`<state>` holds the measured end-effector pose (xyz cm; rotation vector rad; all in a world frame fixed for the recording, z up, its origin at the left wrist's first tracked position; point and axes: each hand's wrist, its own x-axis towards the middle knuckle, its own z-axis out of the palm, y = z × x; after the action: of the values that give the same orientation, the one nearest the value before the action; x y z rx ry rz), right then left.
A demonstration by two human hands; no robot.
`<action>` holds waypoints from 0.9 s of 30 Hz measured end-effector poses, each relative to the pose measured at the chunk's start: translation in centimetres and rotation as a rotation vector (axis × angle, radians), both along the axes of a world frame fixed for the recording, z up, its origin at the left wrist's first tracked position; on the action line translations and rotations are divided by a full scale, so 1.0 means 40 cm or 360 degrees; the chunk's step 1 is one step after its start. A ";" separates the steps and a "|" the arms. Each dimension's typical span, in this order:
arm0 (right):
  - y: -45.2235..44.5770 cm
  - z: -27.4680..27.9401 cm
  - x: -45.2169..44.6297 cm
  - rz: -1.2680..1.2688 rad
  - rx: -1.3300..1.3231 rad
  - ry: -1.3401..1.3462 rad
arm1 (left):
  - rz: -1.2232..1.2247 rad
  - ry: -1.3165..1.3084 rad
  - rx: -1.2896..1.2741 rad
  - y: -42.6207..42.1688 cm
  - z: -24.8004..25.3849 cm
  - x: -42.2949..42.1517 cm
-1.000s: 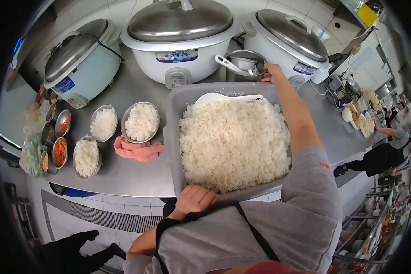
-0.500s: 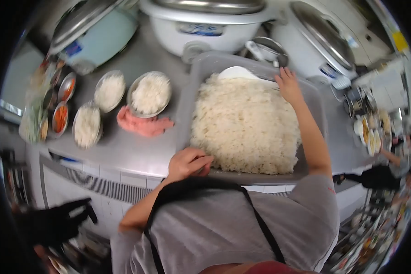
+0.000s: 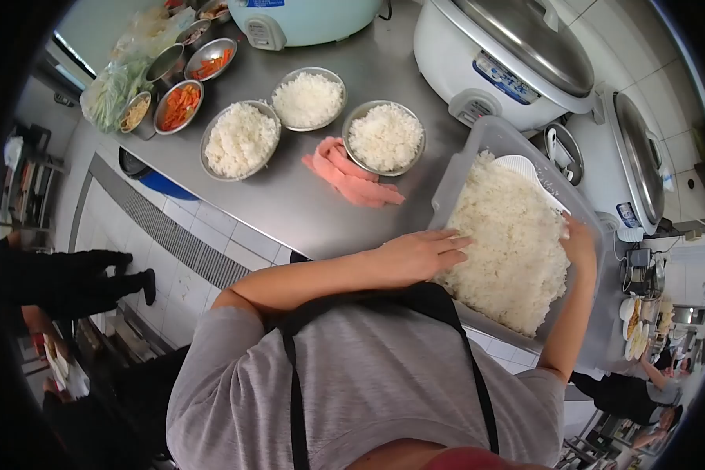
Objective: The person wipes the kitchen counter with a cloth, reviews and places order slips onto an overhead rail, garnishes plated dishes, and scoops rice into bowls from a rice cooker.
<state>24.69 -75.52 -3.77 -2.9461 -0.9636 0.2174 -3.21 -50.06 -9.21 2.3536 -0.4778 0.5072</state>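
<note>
A grey plastic tub [image 3: 456, 168] holds a wide mound of cooked white rice [image 3: 509, 243]. Along the far side of the mound lies a white rice paddle [image 3: 522, 167], its handle running toward my right hand [image 3: 578, 241]. That hand is at the tub's right side, fingers bent around the handle's end, partly hidden. My left hand [image 3: 423, 257] reaches over the tub's near left rim, fingers stretched and apart, tips by the rice. Left of the tub stand a metal bowl of rice [image 3: 385, 137], a second rice bowl [image 3: 309, 99] and a third rice bowl [image 3: 241, 141]. A pink cloth [image 3: 352, 176] lies beside them.
Behind the tub stand a white rice cooker [image 3: 501, 59] and another cooker [image 3: 627, 157], with a metal pot [image 3: 562, 153] between them. Bowls of orange-red food [image 3: 178, 106] and bagged greens [image 3: 113, 98] sit at the counter's left end. Other people [image 3: 78, 282] are at both sides.
The view has turned, so the counter appears swung rightward. My right hand has come down from spread fingers to bent ones at the paddle's handle. My left hand's fingers have straightened toward the rice.
</note>
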 end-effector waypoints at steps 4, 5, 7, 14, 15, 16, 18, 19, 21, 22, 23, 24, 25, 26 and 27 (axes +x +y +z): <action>0.133 0.046 -0.111 0.0050 0.0167 -0.0575 | -0.0110 0.0450 -0.0457 0.152 0.025 -0.079; 0.198 0.093 -0.155 -0.0055 0.0409 -0.0410 | -0.0134 0.0456 -0.0450 0.194 0.031 -0.104; 0.330 0.134 -0.253 0.0080 0.0782 -0.0215 | 0.0205 -0.0038 -0.0555 0.289 0.039 -0.149; 0.678 -0.091 -0.649 0.0858 0.0498 0.0316 | 0.0753 0.0246 -0.1316 0.795 -0.007 -0.282; 0.720 -0.146 -0.679 0.0830 0.0666 0.0126 | 0.0865 0.0490 -0.1044 0.897 0.008 -0.261; 0.760 -0.197 -0.703 0.0804 0.0824 -0.0065 | 0.0865 0.0426 -0.0548 1.011 -0.027 -0.218; 0.820 -0.279 -0.731 0.0523 0.0669 -0.0246 | 0.0940 0.0637 -0.0447 1.131 -0.074 -0.109; 0.832 -0.311 -0.737 0.0269 0.0521 -0.0427 | 0.1015 0.0932 -0.0829 1.148 -0.079 -0.068; 0.799 -0.362 -0.732 0.0181 0.0257 -0.0610 | 0.0904 0.1111 -0.0848 1.134 -0.122 -0.004; 0.772 -0.365 -0.721 0.0149 -0.0009 -0.0778 | 0.0845 0.1273 -0.0882 1.119 -0.125 0.035; 0.728 -0.355 -0.714 -0.0091 0.0284 -0.0341 | 0.0792 0.1275 -0.0863 1.110 -0.127 0.065; 0.677 -0.336 -0.722 -0.0326 0.0583 0.0104 | 0.0844 0.1008 -0.0557 1.092 -0.130 0.076; 0.634 -0.278 -0.731 -0.0677 0.1006 0.0310 | 0.0886 0.0724 -0.0262 1.076 -0.130 0.090; 0.604 -0.204 -0.741 -0.1016 0.1436 0.0505 | 0.0858 0.0652 -0.0153 1.052 -0.102 0.113; 0.587 -0.160 -0.762 -0.1098 0.1869 0.0554 | 0.0821 0.0667 -0.0152 1.014 -0.076 0.141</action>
<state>-5.80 -52.03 -10.18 -1.8599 0.0676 0.0747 2.41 -9.49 -12.24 2.3922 0.3471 0.2385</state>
